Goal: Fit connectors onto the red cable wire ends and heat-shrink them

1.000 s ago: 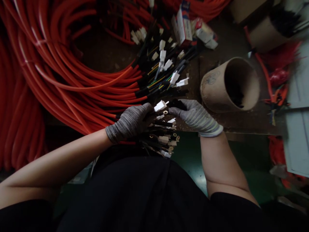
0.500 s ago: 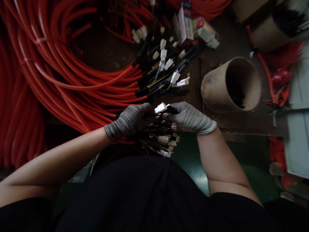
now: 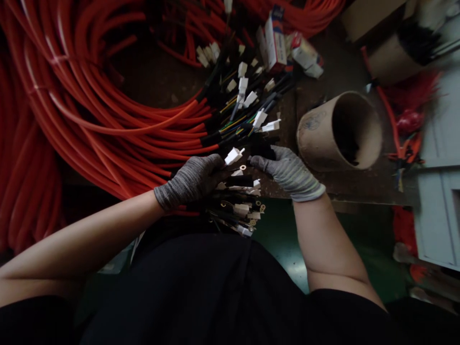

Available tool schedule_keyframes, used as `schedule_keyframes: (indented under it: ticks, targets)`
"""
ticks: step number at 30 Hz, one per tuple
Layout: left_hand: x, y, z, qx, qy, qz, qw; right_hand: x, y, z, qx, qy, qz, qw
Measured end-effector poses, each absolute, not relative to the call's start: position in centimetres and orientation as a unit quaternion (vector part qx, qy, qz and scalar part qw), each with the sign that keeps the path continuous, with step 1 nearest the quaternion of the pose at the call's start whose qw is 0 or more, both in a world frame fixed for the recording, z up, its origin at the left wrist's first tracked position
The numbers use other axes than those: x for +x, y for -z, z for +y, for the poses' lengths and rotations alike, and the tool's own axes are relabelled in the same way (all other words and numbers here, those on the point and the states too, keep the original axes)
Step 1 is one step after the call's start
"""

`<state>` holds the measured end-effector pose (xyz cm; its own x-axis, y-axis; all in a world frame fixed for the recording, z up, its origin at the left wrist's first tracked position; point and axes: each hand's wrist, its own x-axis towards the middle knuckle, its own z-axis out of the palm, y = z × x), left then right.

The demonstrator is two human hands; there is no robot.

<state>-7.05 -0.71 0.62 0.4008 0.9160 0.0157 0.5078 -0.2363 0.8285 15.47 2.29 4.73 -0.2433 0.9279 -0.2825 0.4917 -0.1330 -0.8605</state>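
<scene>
My left hand (image 3: pixel 194 179), in a grey knit glove, is closed around a cable end with a white connector (image 3: pixel 234 155) sticking out past the fingers. To its right, my right hand (image 3: pixel 287 171), also gloved, has its thumb and fingers together near a ring terminal (image 3: pixel 243 167); what it holds, if anything, is too dark to make out. Below the hands lie more cable ends with white connectors (image 3: pixel 241 209) and ring terminals. Orange cables (image 3: pixel 158 129) run in from the left, and further white-tipped ends (image 3: pixel 259 118) lie above my hands.
A cardboard tube (image 3: pixel 319 132) lies right of my right hand, with dark pieces inside. Small boxes (image 3: pixel 276 43) are at the top. A second tube (image 3: pixel 391 60) and an orange-handled tool (image 3: pixel 410 147) are at the right. The table edge (image 3: pixel 359 200) runs below my right hand.
My right hand has moved a little right, away from the white connector. The connector in my left hand has shifted slightly left, and a ring terminal now shows clearly below it.
</scene>
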Motion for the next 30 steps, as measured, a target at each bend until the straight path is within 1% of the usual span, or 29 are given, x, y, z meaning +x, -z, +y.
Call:
schedule_keyframes:
  ticks: [3, 6, 12, 16, 19, 24, 28, 30]
  targets:
    - [-7.1, -0.9, -0.9, 0.738, -0.255, 0.485, 0.394, 15.3, -5.1, 2.6, -0.548, -0.509, -0.641, 0.172]
    - [-7.2, -1.1, -0.9, 0.732, -0.249, 0.492, 0.399, 15.5, -5.4, 2.9, -0.549, -0.501, -0.652, 0.151]
    - [-7.2, -1.3, -1.0, 0.735, -0.254, 0.489, 0.396, 15.5, -5.8, 3.0, -0.562, -0.463, -0.669, 0.151]
    - [-7.0, -0.9, -1.1, 0.752, -0.249, 0.493, 0.361, 14.0, -5.9, 2.4, -0.559, -0.463, -0.674, 0.141]
    - [-6.9, -0.5, -1.3, 0.762, -0.253, 0.497, 0.328, 13.4, -6.1, 2.0, -0.56, -0.467, -0.667, 0.155]
    - [-6.9, -0.4, -1.3, 0.764, -0.276, 0.482, 0.329, 14.4, -6.0, 2.1, -0.593, -0.452, -0.641, 0.182]
    - [-6.7, -0.7, -1.4, 0.769, -0.275, 0.487, 0.308, 14.8, -5.7, 2.2, -0.561, -0.46, -0.666, 0.173]
    - [-6.7, -0.8, -1.4, 0.771, -0.276, 0.487, 0.303, 14.8, -5.8, 2.2, -0.567, -0.456, -0.664, 0.173]
